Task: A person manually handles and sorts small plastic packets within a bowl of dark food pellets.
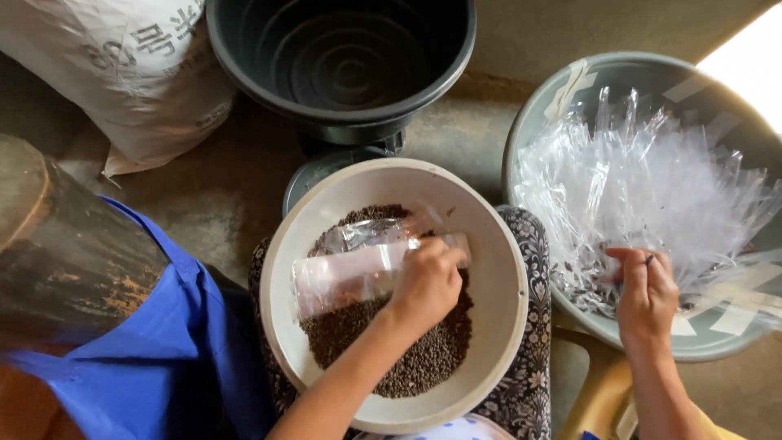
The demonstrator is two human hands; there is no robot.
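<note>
I see the left hand [425,285] closed on a clear plastic bag [358,273], which lies across the middle of a round cream plastic bowl [509,285], over a heap of small dark brown pellets [423,358] filling the bowl's near half. The right hand [646,293] rests at the near edge of a grey-green round basin [529,122], fingers together on a pile of loose clear plastic bags [652,187]; whether it pinches one, I cannot tell. Beyond the bowl's far rim stands a black plastic tub [342,57]. A white woven sack [122,73] sits far left, blue cloth [163,342] beside the bowl's left edge.
</note>
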